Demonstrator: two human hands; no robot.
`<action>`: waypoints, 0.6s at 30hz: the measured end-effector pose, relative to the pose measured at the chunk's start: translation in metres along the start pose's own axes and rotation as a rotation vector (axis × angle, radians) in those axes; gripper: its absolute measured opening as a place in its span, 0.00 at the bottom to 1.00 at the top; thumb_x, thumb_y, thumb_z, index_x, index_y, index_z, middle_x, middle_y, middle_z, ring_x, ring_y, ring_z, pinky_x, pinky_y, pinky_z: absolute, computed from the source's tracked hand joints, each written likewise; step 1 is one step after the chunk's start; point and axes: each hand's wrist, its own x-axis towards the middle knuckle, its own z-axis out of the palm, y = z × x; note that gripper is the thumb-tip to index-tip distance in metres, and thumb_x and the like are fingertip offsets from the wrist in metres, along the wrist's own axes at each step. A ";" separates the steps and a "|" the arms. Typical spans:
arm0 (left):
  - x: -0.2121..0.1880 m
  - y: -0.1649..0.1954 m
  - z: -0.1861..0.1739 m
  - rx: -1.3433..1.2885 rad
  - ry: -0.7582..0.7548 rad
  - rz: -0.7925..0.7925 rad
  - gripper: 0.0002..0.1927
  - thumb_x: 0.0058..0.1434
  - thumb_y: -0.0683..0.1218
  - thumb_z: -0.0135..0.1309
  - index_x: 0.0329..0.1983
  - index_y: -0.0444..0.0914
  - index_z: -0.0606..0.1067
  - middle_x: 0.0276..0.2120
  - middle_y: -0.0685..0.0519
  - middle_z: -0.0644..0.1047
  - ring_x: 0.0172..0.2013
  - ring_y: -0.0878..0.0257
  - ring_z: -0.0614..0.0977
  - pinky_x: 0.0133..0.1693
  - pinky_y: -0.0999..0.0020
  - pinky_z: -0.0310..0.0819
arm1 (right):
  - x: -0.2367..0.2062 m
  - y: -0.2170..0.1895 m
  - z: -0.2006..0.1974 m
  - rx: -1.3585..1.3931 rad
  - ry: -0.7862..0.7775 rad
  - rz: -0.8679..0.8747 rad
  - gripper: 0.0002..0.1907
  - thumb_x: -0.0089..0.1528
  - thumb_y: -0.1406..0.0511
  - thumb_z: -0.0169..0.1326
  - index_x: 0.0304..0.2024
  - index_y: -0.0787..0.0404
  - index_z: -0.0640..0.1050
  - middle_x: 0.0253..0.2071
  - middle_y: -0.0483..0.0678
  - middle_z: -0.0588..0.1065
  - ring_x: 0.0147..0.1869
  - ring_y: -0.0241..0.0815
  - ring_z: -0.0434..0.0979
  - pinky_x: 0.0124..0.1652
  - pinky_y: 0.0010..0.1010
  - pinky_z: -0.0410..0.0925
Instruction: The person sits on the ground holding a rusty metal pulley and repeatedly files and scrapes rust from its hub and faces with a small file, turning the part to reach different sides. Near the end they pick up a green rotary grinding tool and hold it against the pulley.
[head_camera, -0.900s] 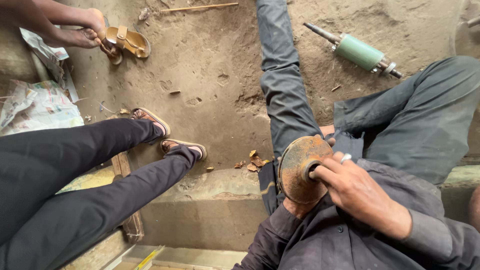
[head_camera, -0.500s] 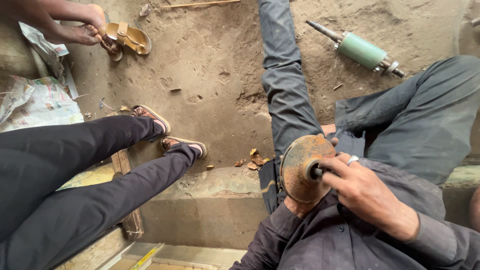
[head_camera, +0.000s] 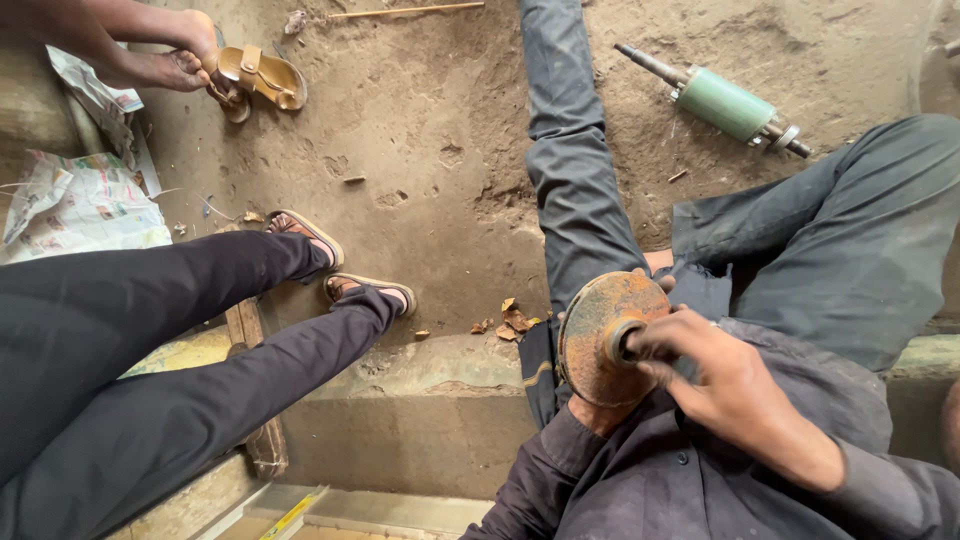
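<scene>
Over the lap of the seated person, against grey trousers (head_camera: 860, 240): one rusty round disc (head_camera: 598, 335) with a raised hub at its centre, held on edge and facing the camera. Right hand (head_camera: 735, 395): fingers (head_camera: 655, 345) curled at the hub, thumb and forefingers pinched narrow on its middle. Left hand (head_camera: 600, 412): almost wholly hidden behind and beneath the disc, only the wrist showing below its rim; it seems to support the disc from behind, but whether its fingers are closed or spread cannot be told. Ground: packed dirt floor (head_camera: 420, 130) below a concrete ledge (head_camera: 430, 380). Well apart, upper right: green cylinder on a steel shaft (head_camera: 722, 102), lying loose on the dirt. Left: a second person's dark-trousered legs (head_camera: 180, 340), sandalled feet (head_camera: 335, 265) on the floor near the ledge; crumpled newspaper (head_camera: 80, 205) beyond. Upper left: another person's bare foot beside a tan sandal (head_camera: 262, 75). Risks, as judged: the disc looks heavy and is gripped mainly at the hub, so a slip could drop it onto the holder's own legs; rusty edges could scrape fingers; flaking rust may weaken the pinch.
</scene>
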 end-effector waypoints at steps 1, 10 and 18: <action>-0.001 0.000 0.001 -0.071 -0.009 0.007 0.33 0.73 0.55 0.53 0.78 0.45 0.58 0.73 0.47 0.62 0.66 0.56 0.70 0.68 0.57 0.65 | -0.002 -0.001 0.002 -0.080 -0.033 0.181 0.16 0.55 0.65 0.65 0.45 0.55 0.80 0.44 0.45 0.81 0.41 0.46 0.81 0.41 0.34 0.73; -0.004 -0.010 -0.009 -0.422 0.056 -0.070 0.29 0.78 0.50 0.49 0.78 0.38 0.57 0.71 0.45 0.66 0.62 0.55 0.75 0.65 0.59 0.71 | -0.005 0.012 0.003 -0.392 -0.041 -0.215 0.18 0.53 0.72 0.60 0.47 0.61 0.79 0.41 0.48 0.78 0.39 0.49 0.78 0.39 0.37 0.71; 0.002 -0.005 -0.015 -0.530 -0.053 -0.009 0.27 0.81 0.53 0.40 0.79 0.39 0.58 0.65 0.42 0.68 0.52 0.52 0.74 0.55 0.58 0.71 | 0.009 0.041 0.006 0.631 -0.087 0.198 0.51 0.59 0.54 0.63 0.77 0.55 0.50 0.77 0.54 0.55 0.79 0.51 0.52 0.60 0.39 0.66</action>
